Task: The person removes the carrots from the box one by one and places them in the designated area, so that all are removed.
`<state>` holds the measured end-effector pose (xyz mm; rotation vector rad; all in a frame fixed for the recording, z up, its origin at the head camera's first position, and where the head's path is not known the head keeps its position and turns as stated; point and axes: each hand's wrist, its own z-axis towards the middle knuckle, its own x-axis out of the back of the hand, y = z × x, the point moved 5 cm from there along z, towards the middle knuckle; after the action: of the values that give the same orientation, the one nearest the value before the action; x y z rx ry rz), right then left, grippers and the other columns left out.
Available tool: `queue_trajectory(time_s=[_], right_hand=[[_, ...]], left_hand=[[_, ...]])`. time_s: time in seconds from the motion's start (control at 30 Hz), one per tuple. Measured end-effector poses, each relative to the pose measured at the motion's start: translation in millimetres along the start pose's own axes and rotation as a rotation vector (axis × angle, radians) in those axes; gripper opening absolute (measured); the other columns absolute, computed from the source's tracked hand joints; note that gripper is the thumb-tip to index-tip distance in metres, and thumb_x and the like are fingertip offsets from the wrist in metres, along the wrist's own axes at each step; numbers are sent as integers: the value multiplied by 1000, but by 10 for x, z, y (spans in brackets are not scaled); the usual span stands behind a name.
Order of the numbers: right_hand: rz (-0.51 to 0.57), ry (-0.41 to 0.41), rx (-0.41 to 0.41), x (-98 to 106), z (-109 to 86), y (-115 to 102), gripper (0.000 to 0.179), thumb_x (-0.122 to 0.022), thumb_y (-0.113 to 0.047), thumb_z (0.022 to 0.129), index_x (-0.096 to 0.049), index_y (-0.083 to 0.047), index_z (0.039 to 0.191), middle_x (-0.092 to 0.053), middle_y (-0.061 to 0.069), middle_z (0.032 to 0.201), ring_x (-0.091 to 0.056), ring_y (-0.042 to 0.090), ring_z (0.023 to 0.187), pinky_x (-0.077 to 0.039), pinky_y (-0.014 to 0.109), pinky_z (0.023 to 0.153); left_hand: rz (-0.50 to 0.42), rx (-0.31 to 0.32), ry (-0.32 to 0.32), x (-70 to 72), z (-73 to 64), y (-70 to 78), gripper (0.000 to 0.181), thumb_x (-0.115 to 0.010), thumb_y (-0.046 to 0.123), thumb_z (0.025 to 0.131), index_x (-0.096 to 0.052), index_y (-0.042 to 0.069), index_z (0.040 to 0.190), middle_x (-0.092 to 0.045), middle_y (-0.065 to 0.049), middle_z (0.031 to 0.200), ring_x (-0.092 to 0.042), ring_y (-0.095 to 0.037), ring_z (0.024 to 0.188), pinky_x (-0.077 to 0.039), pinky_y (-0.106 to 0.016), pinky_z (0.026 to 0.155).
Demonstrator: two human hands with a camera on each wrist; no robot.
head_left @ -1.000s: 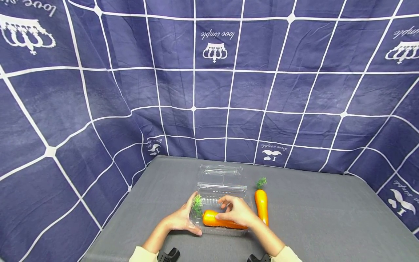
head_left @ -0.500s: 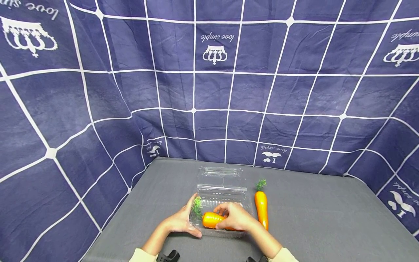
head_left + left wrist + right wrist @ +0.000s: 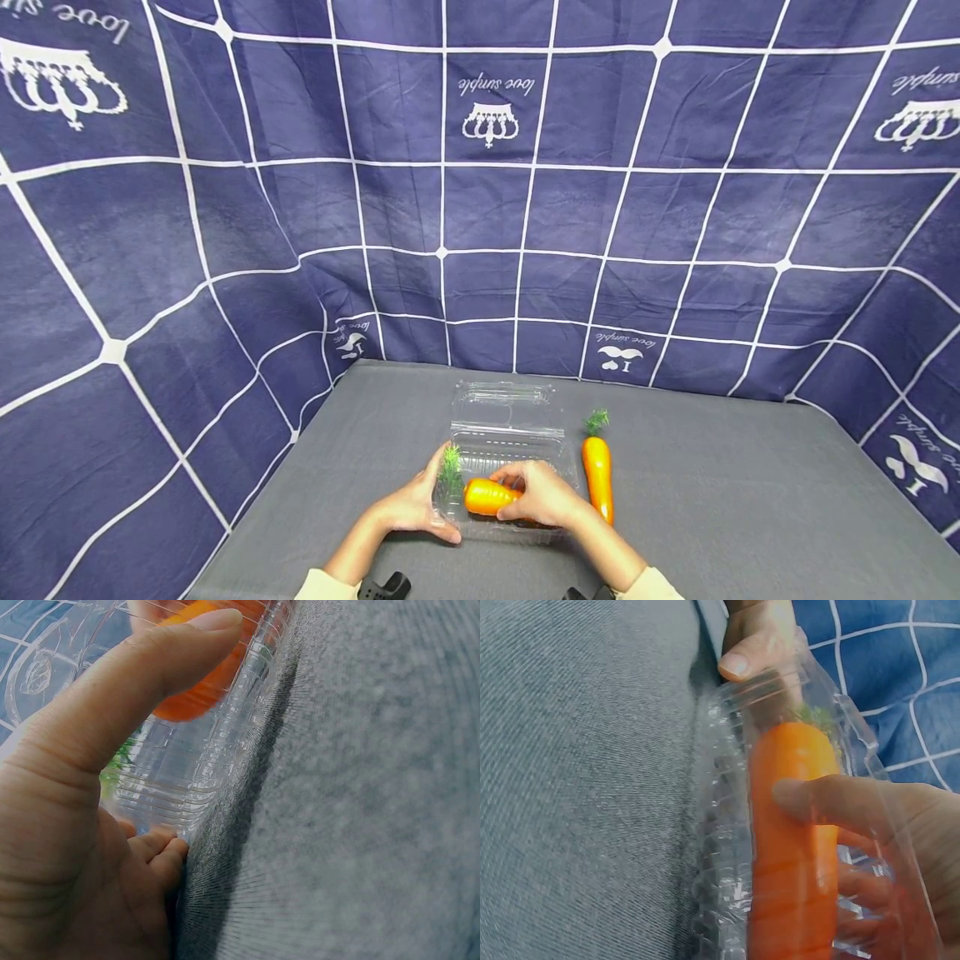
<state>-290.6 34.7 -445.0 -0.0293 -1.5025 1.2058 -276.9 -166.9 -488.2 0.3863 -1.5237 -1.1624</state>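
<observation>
A clear plastic clamshell container [image 3: 510, 442] stands on the grey cloth with its lid folded back, away from the person. Inside lies an orange carrot [image 3: 486, 497], its thick end to the left and leafy green top [image 3: 451, 471] against the container's left end. My right hand [image 3: 546, 496] grips this carrot around its middle, thumb on the near side, and hides its thin end. Around the container's left end, my left hand [image 3: 411, 506] holds it; the thumb [image 3: 142, 679] reaches along the near side and the other fingertips [image 3: 169, 859] are at the end wall.
A second orange carrot [image 3: 597, 479] with a green top lies on the cloth just right of the container, its lower end close to the right forearm. Behind the grey tabletop [image 3: 750, 492] hangs a dark blue curtain [image 3: 585, 208] with white lines, also along both sides.
My right hand has come down from a loose hold over the carrot to a grip around it. The carrot has turned slightly within the container. My left hand stays in place.
</observation>
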Motion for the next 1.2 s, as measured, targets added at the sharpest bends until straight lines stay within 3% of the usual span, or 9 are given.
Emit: queue_trajectory(time_s=[0.17,0.4,0.7,0.93,1.2], right_hand=[[52,92,-8,96,-16,-7,41,-87,-12,68,-72,-7,106,-67,-3,87,-59,10,74,-48,26,67],[119,243,-95,245,-24,-10,41,-86,-16,71,-71,-6,107,-67,-1,88,-58,12,74,-48,25,66],[387,424,-261,394,-83,105,42,-83,-8,74,-66,6,110,-67,7,87,-63,18,75,-52,26,65],[420,535,-333,500,-172,154,41,-82,-10,76,-65,8,109,-66,8,84,-64,18,73,-53,26,64],[457,597,-388,642,-311,204,40,-81,-11,79,-64,9,110,-69,8,84,-67,18,73,-53,25,63]], left_hand=[[24,42,-1,-4,-8,-11,137,-96,22,57,0,-12,149,-23,-39,148,-26,-49,136,-22,-63,107],[-29,4,-11,0,9,-22,135,-95,20,57,-3,-6,151,-23,-29,154,-23,-43,141,-19,-61,109],[-38,-2,-10,1,-5,-16,136,-95,19,57,-1,-8,151,-22,-28,154,-20,-41,142,-17,-56,112],[-35,-10,-14,0,-8,-10,136,-95,18,57,-1,-9,150,-21,-29,154,-19,-42,142,-17,-58,111],[-33,-9,-12,-2,8,-27,136,-95,18,57,-1,-9,150,-22,-29,154,-20,-42,142,-17,-58,111]])
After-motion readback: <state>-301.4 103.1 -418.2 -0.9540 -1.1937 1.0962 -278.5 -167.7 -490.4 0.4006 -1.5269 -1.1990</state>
